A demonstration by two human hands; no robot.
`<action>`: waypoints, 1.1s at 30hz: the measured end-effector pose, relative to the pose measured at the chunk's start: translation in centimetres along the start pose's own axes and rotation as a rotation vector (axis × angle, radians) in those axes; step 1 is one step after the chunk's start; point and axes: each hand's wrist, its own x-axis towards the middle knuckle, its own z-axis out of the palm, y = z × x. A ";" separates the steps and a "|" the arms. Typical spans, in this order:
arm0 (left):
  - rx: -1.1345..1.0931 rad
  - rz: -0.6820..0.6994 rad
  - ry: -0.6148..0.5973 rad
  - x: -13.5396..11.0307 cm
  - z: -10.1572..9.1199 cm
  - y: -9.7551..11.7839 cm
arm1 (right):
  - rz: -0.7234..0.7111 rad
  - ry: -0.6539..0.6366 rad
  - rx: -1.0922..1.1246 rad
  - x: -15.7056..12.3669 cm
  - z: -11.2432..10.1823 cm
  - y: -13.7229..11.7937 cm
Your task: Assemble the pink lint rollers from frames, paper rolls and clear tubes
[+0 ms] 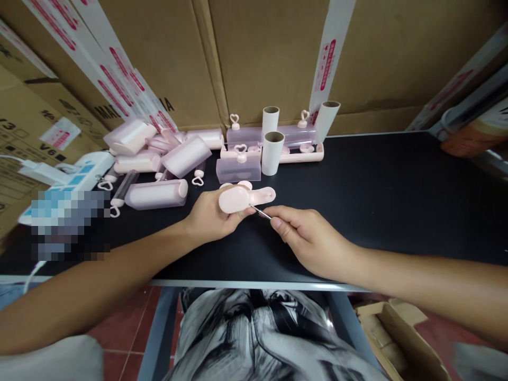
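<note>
My left hand is closed around a pale pink plastic piece with a rounded oval end and a short arm sticking out to the right. In my right hand a thin, shiny metal tool is pinched between thumb and fingers. Its tip meets the pink piece near the base of the arm; its exact kind is too small to tell. Just behind my hands stands a translucent lilac cover with a pink heart-shaped loop on top.
White cardboard tubes stand upright behind my hands, beside a long pink tray. Several lilac and pink cases lie piled to the left, near a white power strip. Cardboard boxes line the back of the black table.
</note>
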 end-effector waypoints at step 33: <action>0.152 0.184 -0.390 1.0 -1.6 -2.1 | 0.028 -0.156 -0.098 -0.1 -1.4 0.1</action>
